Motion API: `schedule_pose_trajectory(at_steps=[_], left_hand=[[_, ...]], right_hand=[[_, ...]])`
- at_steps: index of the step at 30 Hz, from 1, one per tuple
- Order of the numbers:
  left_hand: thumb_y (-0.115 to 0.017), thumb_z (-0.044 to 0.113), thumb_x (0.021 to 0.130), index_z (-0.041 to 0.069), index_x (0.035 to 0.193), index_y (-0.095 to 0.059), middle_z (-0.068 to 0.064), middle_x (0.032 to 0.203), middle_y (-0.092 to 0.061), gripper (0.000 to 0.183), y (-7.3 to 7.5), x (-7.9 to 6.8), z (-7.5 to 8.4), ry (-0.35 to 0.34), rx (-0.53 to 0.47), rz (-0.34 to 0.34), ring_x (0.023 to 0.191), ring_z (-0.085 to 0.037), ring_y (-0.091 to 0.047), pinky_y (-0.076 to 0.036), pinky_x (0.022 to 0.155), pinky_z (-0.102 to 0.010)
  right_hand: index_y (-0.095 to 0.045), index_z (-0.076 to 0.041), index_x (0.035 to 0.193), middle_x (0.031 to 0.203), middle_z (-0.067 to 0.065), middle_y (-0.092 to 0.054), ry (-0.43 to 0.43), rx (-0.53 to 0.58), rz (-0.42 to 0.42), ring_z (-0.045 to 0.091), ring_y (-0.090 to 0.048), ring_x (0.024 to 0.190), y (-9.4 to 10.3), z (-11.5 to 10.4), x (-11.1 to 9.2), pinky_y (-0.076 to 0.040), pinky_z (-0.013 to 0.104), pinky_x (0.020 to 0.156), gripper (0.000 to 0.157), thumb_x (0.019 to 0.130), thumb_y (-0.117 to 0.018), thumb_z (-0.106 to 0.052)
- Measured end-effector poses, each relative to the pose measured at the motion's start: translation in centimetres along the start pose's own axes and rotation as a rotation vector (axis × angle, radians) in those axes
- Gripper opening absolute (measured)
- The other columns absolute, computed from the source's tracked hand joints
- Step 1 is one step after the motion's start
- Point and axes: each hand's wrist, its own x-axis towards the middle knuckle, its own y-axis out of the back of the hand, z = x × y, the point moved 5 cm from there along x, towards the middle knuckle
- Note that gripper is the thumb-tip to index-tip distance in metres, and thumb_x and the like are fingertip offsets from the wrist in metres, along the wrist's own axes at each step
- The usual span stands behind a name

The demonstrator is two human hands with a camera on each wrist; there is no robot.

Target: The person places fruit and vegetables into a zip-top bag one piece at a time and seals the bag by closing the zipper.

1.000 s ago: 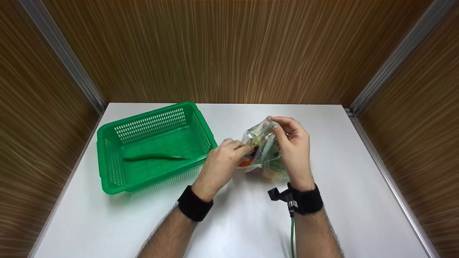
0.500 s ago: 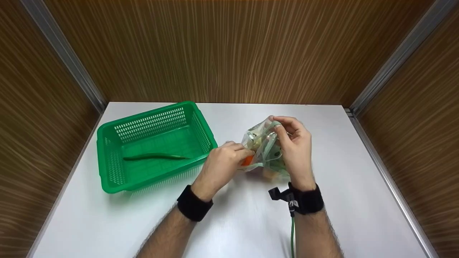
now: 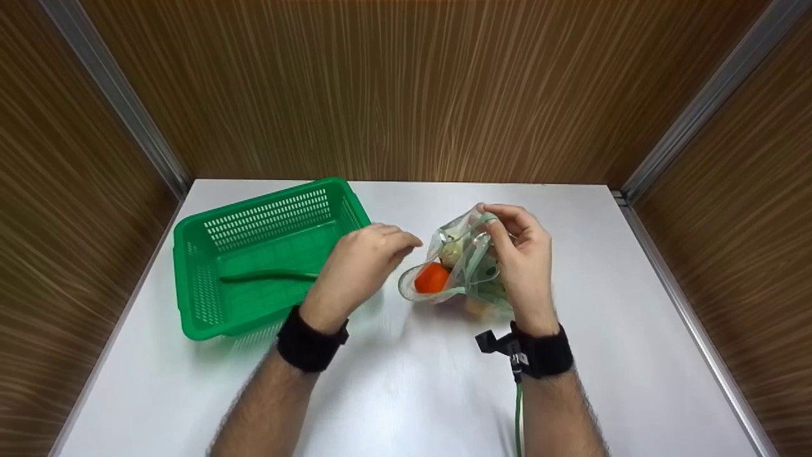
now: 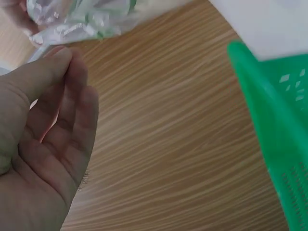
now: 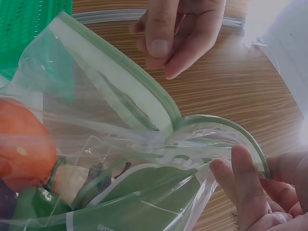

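Note:
A clear zip bag (image 3: 471,263) with a pale green rim stands on the white table. My right hand (image 3: 525,270) pinches its rim between thumb and fingers. Inside, close to the open mouth, lies an orange-red tomato (image 3: 431,278). The right wrist view also shows a green pepper (image 5: 41,208) and a pale piece (image 5: 70,179) through the plastic; other contents are partly hidden by the printed label. My left hand (image 3: 358,270) hovers between bag and basket, holding nothing, its fingers loosely bent with thumb near the fingertips.
A green plastic basket (image 3: 179,279) stands to the left, with a long thin green chili-like pod (image 3: 266,275) on its floor. Wood-grain panels (image 3: 406,95) enclose the table at the back and sides. A green cable (image 3: 518,412) runs along the right forearm.
My left hand has come out of the bag's mouth and moved left, towards the basket. The tomato is now uncovered in the bag. The right hand keeps its grip on the rim.

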Motion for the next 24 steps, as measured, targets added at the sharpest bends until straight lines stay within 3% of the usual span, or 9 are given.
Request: schedule_pose_trajectory(at_steps=[6, 12, 15, 19, 24], left_hand=[[-0.082, 0.011, 0.111, 0.017, 0.125, -0.091, -0.001, 0.114, -0.092, 0.018, 2.3, 0.9, -2.2, 0.052, 0.091, -0.077, 0.107, -0.022, -0.088, -0.074, 0.095, -0.041], [-0.082, 0.009, 0.111, 0.017, 0.126, -0.092, -0.003, 0.116, -0.093, 0.020, 3.5, 1.4, -5.7, 0.107, 0.171, -0.167, 0.108, -0.025, -0.088, -0.074, 0.090, -0.044], [-0.086, 0.010, 0.108, 0.015, 0.131, -0.090, -0.006, 0.125, -0.091, 0.024, 3.5, 1.1, -7.9, 0.144, 0.187, -0.239, 0.118, -0.028, -0.087, -0.073, 0.099, -0.049], [-0.090, 0.013, 0.105, 0.013, 0.141, -0.086, -0.011, 0.139, -0.087, 0.037, 3.0, 0.3, -11.0, 0.201, 0.228, -0.382, 0.132, -0.033, -0.082, -0.069, 0.112, -0.055], [-0.090, 0.011, 0.104, 0.011, 0.145, -0.083, -0.015, 0.140, -0.086, 0.042, 2.0, -1.3, -14.3, 0.260, 0.261, -0.547, 0.133, -0.037, -0.081, -0.068, 0.114, -0.059]], right_hand=[[-0.082, -0.003, 0.135, 0.133, 0.005, -0.088, -0.004, 0.008, -0.001, 0.011, -0.082, 0.107, 0.0, 0.1, 0.1, -0.071, 0.024, 0.082, 0.022, 0.116, -0.071, -0.005], [-0.082, -0.004, 0.135, 0.133, 0.005, -0.087, -0.008, 0.008, 0.000, 0.011, -0.081, 0.106, 0.0, 0.1, 0.0, -0.071, 0.024, 0.081, 0.022, 0.116, -0.071, -0.004], [-0.082, -0.005, 0.135, 0.133, 0.005, -0.087, -0.005, 0.001, -0.003, 0.010, -0.081, 0.105, 0.1, 0.0, 0.0, -0.070, 0.023, 0.079, 0.022, 0.116, -0.071, -0.005], [-0.082, -0.005, 0.135, 0.133, 0.004, -0.088, 0.003, -0.005, -0.008, 0.010, -0.081, 0.105, 0.0, -0.1, -0.1, -0.067, 0.020, 0.076, 0.022, 0.116, -0.072, -0.005], [-0.082, -0.004, 0.135, 0.133, 0.004, -0.088, 0.003, 0.001, -0.009, 0.010, -0.081, 0.106, 0.0, -0.1, -0.1, -0.068, 0.020, 0.076, 0.022, 0.116, -0.072, -0.005]])
